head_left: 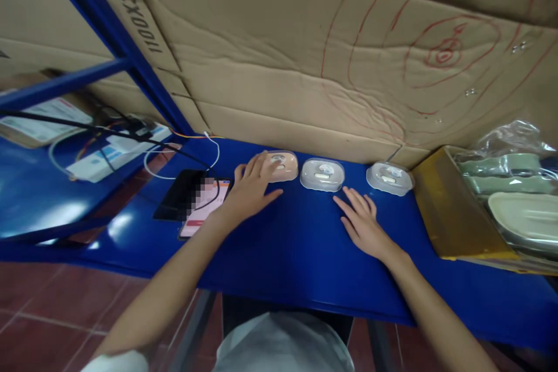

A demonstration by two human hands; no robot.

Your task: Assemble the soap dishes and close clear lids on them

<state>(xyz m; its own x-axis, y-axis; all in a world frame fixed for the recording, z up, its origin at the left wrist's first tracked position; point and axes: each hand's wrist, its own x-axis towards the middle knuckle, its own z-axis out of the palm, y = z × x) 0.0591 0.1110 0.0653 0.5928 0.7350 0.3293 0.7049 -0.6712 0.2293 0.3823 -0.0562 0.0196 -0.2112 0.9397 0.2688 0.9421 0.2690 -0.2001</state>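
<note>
Three small oval containers with clear lids sit in a row along the back of the blue table [279, 256]. The leftmost is a peach-coloured container [285, 170], partly covered by the fingers of my left hand [253, 187], which lie spread at its left side. In the middle stands a whitish container [322, 175]. My right hand [361, 220] rests just in front and to the right of it, fingers stretched out and nothing in them. Farther right is a greyish container [390, 179], apart from both hands.
A cardboard box [429, 209] at the right holds green and cream containers and clear plastic. Left of my left hand lie a lit phone [204, 209] and a dark flat device [174, 195] with cables. Behind rises a cardboard wall [261, 70]; a blue metal frame [108, 23] stands left.
</note>
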